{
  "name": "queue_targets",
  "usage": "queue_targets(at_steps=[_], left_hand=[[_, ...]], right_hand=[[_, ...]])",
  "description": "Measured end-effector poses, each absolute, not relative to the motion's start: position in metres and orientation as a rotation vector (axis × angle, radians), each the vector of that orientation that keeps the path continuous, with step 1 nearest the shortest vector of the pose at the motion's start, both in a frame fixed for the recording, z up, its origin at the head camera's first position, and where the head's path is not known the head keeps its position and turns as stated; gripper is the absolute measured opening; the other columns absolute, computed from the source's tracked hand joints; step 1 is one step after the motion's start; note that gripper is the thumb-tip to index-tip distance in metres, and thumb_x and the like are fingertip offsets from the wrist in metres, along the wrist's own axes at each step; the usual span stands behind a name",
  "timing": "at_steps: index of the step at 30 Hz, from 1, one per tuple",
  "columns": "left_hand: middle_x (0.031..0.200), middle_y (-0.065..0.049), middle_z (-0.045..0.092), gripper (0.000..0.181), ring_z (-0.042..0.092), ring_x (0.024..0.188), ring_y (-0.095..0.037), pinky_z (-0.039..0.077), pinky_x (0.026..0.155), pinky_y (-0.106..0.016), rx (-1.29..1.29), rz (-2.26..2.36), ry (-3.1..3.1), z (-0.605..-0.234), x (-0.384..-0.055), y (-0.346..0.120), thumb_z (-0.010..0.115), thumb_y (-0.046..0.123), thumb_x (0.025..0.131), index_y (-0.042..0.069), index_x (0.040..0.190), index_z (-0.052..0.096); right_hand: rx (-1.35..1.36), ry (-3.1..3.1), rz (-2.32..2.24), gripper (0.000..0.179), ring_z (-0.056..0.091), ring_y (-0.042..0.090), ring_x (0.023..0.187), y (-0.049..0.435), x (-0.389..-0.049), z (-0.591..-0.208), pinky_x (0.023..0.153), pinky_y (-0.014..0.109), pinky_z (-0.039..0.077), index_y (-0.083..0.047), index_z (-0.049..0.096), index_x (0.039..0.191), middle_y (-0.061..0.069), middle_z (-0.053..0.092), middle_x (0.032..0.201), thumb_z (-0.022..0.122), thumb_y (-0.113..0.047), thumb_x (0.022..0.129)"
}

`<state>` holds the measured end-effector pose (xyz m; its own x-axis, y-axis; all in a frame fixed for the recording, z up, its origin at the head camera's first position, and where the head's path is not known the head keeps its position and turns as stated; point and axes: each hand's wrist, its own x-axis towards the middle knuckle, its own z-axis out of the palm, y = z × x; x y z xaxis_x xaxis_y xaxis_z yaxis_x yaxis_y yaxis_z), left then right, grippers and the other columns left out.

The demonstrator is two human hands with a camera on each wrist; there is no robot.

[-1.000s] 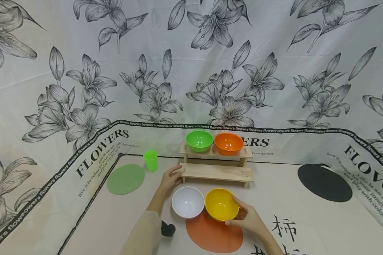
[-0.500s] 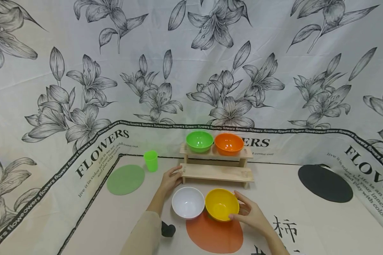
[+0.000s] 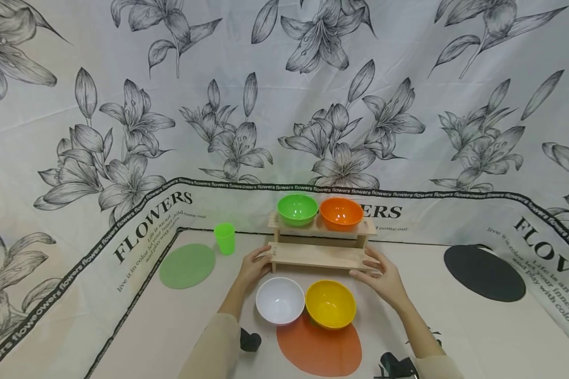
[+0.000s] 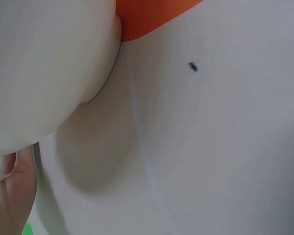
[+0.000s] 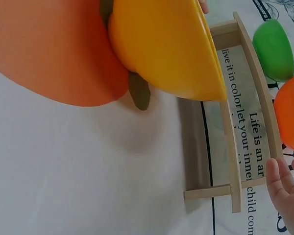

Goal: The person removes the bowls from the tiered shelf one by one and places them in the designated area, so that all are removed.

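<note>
Where the pale table [image 3: 142, 337] meets the flowered cloth [image 3: 237, 105], a two-tier wooden rack [image 3: 317, 255] stands near the far side, ahead of the person, its long axis running left to right. That axis is the relation that matters: the rack lies lengthwise between the two hands, one at each short end, so neither seems clearly nearer. Its upper shelf carries a green bowl [image 3: 297, 210] on the left and an orange bowl [image 3: 341, 214] on the right. On the person's side of the rack, by the far edge of an orange disc [image 3: 317, 352], a white bowl [image 3: 280, 301] and a yellow bowl [image 3: 331, 304] sit side by side, rims touching or nearly so, in front of the lower shelf and between the forearms. The left hand [image 3: 254, 267] has its fingertips at the left end of the lower shelf; its thumb is hidden, so whether it grips or merely rests there I cannot tell. The right hand [image 3: 385, 278] is spread wide at the opposite end, thumb apart from straight fingers that overlap the shelf's end; firm contact is uncertain. Smallest, a green cup [image 3: 225, 239] stands left of the rack, apart from it and beyond the left hand.
</note>
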<state>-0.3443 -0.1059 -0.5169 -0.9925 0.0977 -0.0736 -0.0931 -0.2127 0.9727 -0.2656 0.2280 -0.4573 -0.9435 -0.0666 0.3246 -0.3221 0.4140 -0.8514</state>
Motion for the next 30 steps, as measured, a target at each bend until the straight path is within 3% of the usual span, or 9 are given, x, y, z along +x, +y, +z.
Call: queue_targets(at_steps=[3, 4, 11, 13, 17, 20, 22, 25, 30], left_hand=[[0.136, -0.031, 0.042, 0.042, 0.045, 0.125, -0.04, 0.045, 0.099, -0.043, 0.024, 2.36, 1.889, -0.517, -0.345, -0.106, 0.056, 0.007, 0.094, -0.001, 0.134, 0.047], [0.136, -0.031, 0.042, 0.042, 0.045, 0.125, -0.04, 0.045, 0.099, -0.043, 0.025, 2.364, 1.884, -0.517, -0.345, -0.106, 0.056, 0.007, 0.094, -0.001, 0.134, 0.047], [0.134, -0.033, 0.044, 0.042, 0.046, 0.124, -0.041, 0.046, 0.099, -0.043, 0.033, 2.376, 1.881, -0.517, -0.344, -0.105, 0.056, 0.006, 0.094, -0.003, 0.134, 0.047], [0.134, -0.033, 0.044, 0.042, 0.046, 0.124, -0.041, 0.045, 0.099, -0.043, 0.036, 2.377, 1.877, -0.517, -0.344, -0.105, 0.056, 0.006, 0.095, -0.003, 0.134, 0.047], [0.134, -0.032, 0.044, 0.042, 0.046, 0.124, -0.041, 0.045, 0.099, -0.043, 0.035, 2.374, 1.883, -0.517, -0.344, -0.105, 0.055, 0.006, 0.095, -0.003, 0.134, 0.046], [0.133, -0.032, 0.045, 0.042, 0.046, 0.123, -0.041, 0.046, 0.099, -0.043, 0.03, 2.376, 1.879, -0.517, -0.344, -0.105, 0.056, 0.006, 0.095, -0.003, 0.134, 0.047], [0.133, -0.032, 0.045, 0.042, 0.046, 0.123, -0.041, 0.046, 0.099, -0.043, 0.029, 2.373, 1.879, -0.518, -0.344, -0.106, 0.056, 0.006, 0.094, -0.003, 0.134, 0.047], [0.133, -0.032, 0.045, 0.042, 0.047, 0.123, -0.04, 0.046, 0.098, -0.043, 0.027, 2.371, 1.877, -0.518, -0.345, -0.106, 0.056, 0.006, 0.094, -0.002, 0.134, 0.047], [0.134, -0.032, 0.044, 0.042, 0.046, 0.124, -0.04, 0.046, 0.098, -0.043, 0.026, 2.37, 1.879, -0.519, -0.347, -0.106, 0.056, 0.006, 0.094, -0.002, 0.134, 0.047]], right_hand=[[0.328, -2.39, 1.517, 0.075, 0.052, 0.041, 0.114, 0.229, -0.275, -0.449, 0.088, 0.049, 0.053, 0.001, 0.034, 0.142, 0.026, 0.04, 0.14, 0.075, -0.009, 0.08], [0.324, -2.386, 1.498, 0.074, 0.052, 0.042, 0.113, 0.227, -0.274, -0.441, 0.087, 0.042, 0.055, 0.002, 0.034, 0.142, 0.027, 0.04, 0.14, 0.074, -0.008, 0.08], [0.316, -2.365, 1.437, 0.072, 0.05, 0.045, 0.112, 0.212, -0.273, -0.396, 0.087, 0.053, 0.052, 0.01, 0.033, 0.14, 0.031, 0.037, 0.14, 0.072, -0.002, 0.08], [0.296, -2.377, 1.454, 0.073, 0.049, 0.045, 0.115, 0.213, -0.28, -0.394, 0.088, 0.044, 0.054, 0.007, 0.033, 0.141, 0.03, 0.036, 0.142, 0.072, -0.004, 0.081], [0.284, -2.396, 1.529, 0.077, 0.047, 0.042, 0.12, 0.22, -0.297, -0.401, 0.09, 0.036, 0.052, 0.001, 0.03, 0.144, 0.026, 0.032, 0.146, 0.073, -0.009, 0.081], [0.301, -2.401, 1.563, 0.081, 0.045, 0.041, 0.123, 0.225, -0.309, -0.41, 0.094, 0.048, 0.05, -0.003, 0.027, 0.147, 0.024, 0.03, 0.148, 0.074, -0.012, 0.081], [0.301, -2.403, 1.58, 0.082, 0.044, 0.04, 0.125, 0.227, -0.315, -0.414, 0.096, 0.049, 0.048, -0.005, 0.025, 0.148, 0.023, 0.03, 0.148, 0.073, -0.014, 0.082], [0.283, -2.388, 1.637, 0.083, 0.043, 0.039, 0.126, 0.228, -0.32, -0.415, 0.097, 0.036, 0.049, -0.006, 0.023, 0.149, 0.023, 0.03, 0.148, 0.073, -0.016, 0.083], [0.268, -2.329, 1.808, 0.082, 0.042, 0.04, 0.127, 0.227, -0.327, -0.413, 0.084, 0.009, 0.047, -0.006, 0.022, 0.149, 0.024, 0.03, 0.148, 0.071, -0.015, 0.085]])
